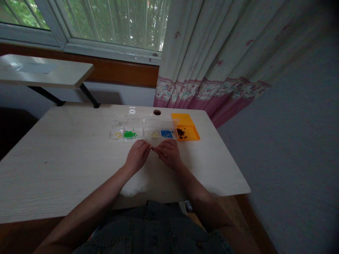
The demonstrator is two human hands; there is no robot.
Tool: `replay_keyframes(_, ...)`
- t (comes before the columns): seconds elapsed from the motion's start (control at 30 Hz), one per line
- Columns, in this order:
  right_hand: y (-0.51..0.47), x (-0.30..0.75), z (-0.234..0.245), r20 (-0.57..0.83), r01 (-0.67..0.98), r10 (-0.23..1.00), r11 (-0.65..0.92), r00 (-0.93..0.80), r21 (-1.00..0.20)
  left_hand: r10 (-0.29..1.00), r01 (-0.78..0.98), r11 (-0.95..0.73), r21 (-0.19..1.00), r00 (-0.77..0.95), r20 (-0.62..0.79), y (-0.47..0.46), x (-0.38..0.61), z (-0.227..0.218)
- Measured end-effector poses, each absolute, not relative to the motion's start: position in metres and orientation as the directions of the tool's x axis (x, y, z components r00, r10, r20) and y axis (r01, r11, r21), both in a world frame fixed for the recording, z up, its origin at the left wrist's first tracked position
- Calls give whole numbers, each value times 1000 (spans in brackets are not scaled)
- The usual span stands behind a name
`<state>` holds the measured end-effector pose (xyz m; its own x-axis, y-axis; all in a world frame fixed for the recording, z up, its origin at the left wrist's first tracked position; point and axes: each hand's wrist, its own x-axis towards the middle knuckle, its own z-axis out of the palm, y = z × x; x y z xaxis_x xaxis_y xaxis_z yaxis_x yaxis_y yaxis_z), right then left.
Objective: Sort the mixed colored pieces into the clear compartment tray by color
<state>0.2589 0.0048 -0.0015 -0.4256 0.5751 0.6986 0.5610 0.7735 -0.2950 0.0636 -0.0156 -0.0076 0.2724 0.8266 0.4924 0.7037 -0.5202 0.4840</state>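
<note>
My left hand [138,153] and my right hand [168,152] meet above the table, just in front of a row of small boxes. Fingers of both hands are pinched together, tip to tip, around something too small to make out. Behind them lie green beads [129,134], cream-coloured beads [154,134] and blue beads [167,133] in clear lidded boxes. A few yellow pieces [117,134] sit in the leftmost clear box. Dark brown pieces [181,133] lie in an open orange box [195,133] at the right end.
The pale wooden table [66,169] has a round cable hole [157,112] near its back edge. A raised shelf [47,72] on black legs stands at the back left. A curtain [201,63] hangs behind the table's right side, beside a wall [286,141].
</note>
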Motion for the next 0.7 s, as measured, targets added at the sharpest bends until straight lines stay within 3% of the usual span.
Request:
replay_keyframes(0.3, 15, 281, 5, 782, 646, 581, 690, -227, -325, 810, 642, -573, 510, 346, 474, -17, 67, -10)
replay_keyframes(0.7, 33, 321, 5, 756, 779, 655, 469, 9, -416, 743, 628, -668, 399, 540, 395, -16, 77, -29)
